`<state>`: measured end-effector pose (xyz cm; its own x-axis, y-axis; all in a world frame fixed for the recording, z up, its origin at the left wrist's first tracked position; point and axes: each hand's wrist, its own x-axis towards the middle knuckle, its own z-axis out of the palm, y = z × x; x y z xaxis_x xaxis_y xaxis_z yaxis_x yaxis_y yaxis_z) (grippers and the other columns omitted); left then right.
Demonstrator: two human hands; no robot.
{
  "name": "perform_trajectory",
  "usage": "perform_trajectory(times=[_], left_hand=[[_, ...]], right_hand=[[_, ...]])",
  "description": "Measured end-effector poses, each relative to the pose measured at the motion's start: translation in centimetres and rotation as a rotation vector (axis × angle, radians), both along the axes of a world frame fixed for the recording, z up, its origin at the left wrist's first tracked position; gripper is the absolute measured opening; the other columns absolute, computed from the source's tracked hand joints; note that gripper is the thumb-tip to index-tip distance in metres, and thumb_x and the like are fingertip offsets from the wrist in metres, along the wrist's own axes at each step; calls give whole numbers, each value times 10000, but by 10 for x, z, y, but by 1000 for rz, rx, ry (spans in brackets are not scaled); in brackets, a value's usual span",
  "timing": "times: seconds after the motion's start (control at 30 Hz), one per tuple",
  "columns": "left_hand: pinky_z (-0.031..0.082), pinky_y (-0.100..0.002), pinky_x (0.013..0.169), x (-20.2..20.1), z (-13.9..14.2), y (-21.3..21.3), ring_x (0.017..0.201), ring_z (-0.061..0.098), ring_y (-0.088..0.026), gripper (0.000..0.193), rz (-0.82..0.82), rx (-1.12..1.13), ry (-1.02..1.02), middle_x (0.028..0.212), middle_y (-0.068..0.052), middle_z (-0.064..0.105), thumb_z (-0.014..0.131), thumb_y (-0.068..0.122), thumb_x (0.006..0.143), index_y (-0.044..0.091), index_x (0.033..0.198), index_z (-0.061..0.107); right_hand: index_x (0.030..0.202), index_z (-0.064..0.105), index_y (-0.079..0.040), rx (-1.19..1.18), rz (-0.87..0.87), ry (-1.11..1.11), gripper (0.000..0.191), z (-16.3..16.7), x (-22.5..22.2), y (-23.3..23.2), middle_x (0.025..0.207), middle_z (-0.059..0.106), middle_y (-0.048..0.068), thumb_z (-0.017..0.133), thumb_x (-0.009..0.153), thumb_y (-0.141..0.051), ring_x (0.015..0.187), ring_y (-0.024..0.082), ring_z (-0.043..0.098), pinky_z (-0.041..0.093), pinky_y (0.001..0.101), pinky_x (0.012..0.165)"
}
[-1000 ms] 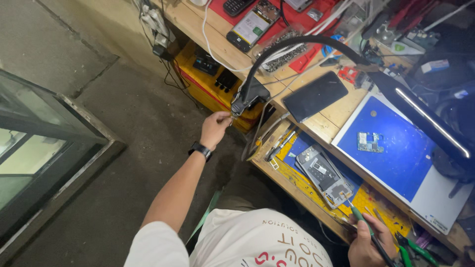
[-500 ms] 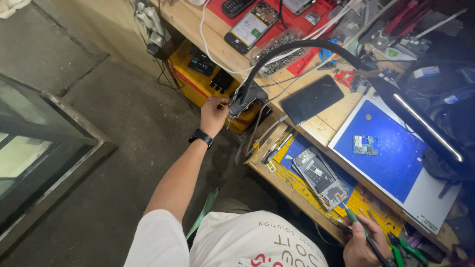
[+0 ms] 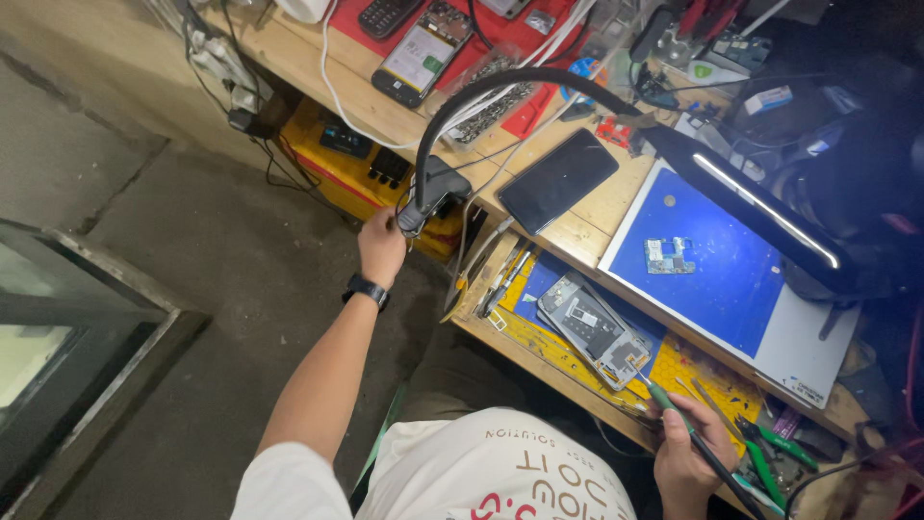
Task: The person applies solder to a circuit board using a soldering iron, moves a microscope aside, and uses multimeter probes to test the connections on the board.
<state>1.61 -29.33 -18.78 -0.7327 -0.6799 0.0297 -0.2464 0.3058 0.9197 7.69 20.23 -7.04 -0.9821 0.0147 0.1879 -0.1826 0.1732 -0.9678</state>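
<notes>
Two hands work: left hand (image 3: pixel 381 248) grips the lamp clamp (image 3: pixel 426 193) at one o'clock; right hand (image 3: pixel 685 460) holds a green screwdriver (image 3: pixel 679 424).

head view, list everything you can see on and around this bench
gooseneck lamp: 1, black, lit, arching over the bench from its clamp
blue mat: 1, on a white board, small circuit board on it
dark phone: 1, face up on the wooden bench
opened phone: 1, grey, on the yellow mat
red mat: 1, far end, phones on it
green pliers: 1, near edge
wristwatch: 1, black, left wrist
left hand: at the lamp clamp
right hand: holds a green-handled tool
</notes>
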Motion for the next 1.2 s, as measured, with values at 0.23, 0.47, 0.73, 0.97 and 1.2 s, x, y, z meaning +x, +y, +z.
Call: perform_trajectory(times=[0.23,0.47,0.73,0.97,1.2], left_hand=[[554,-320,658,60,102,22,719,737,-208,126,-338,-92,-172,784,-81,748,714,166,836,74,920,735],[572,-363,737,19,213,113,859,722,-281,174,-581,-332,296,1018,-119,701,666,165,973,36,1088,654],[536,-500,830,-191,208,166,972,692,-427,200,-371,-394,38,997,-226,699,592,202,998,37,1079,672],[552,-511,722,-273,166,154,890,694,-428,336,-343,-590,-110,935,-248,694,622,221,905,3,1160,613],[565,-519,900,-292,152,139,1078,691,-409,401,-470,-590,-148,1143,-221,697,685,160,940,98,1326,597]], right_hand=[[1198,621,79,-99,29,13,241,-3,-4,6,1017,717,176,629,965,19,891,200,710,520,248,784],[1171,625,96,36,-5,5,215,7,-1,6,1002,728,184,613,981,-3,885,210,720,575,304,861],[1163,634,97,-20,-30,-4,222,13,0,13,991,739,179,624,973,-16,873,198,722,584,297,849],[1140,655,83,-20,-25,-37,232,3,-1,32,1008,746,169,651,932,-19,877,192,737,593,293,845],[1145,660,76,-32,-19,-54,240,-3,-1,39,984,761,178,672,932,-35,873,208,755,603,304,841]])
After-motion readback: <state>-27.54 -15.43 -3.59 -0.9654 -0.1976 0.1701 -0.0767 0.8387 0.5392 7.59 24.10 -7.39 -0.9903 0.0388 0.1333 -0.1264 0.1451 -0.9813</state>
